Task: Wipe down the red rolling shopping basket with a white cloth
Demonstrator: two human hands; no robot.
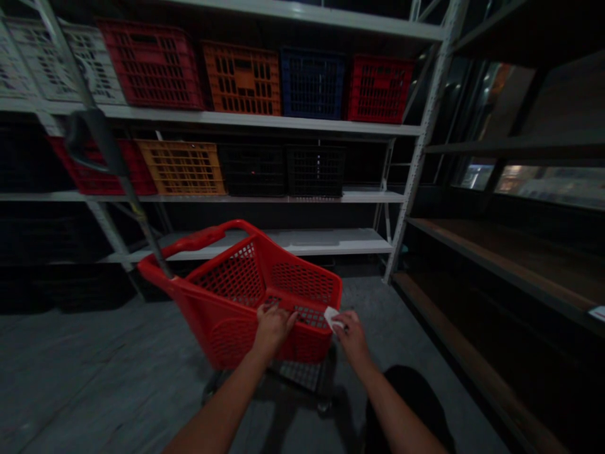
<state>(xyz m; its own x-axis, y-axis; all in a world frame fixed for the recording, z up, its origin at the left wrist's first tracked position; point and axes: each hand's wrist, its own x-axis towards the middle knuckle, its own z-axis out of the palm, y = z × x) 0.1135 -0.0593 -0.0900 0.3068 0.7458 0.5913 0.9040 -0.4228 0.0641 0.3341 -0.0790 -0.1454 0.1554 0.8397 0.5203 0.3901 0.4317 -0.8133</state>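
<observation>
A red plastic shopping cart (222, 321) with perforated basket walls stands in front of me. My left hand (274, 326) lies over the near rim of the basket, its fingers curled on the edge and the thumb pointing right. At the basket's right front corner, my right hand (350, 333) pinches a small white cloth (332, 318) against or close to the rim; contact is hard to tell. The cloth is crumpled and partly hidden by the fingers. Inside the basket, only the red grid floor and walls show.
A grey pole (106, 142) with a dark grip rises from the cart's handle side. Behind stands a white metal rack (326, 243) holding red, orange (243, 79), blue (312, 84) and black plastic crates. Brown shelves (501, 252) line the right, above grey floor (85, 366). A dark round shape (411, 403) sits beside my right forearm.
</observation>
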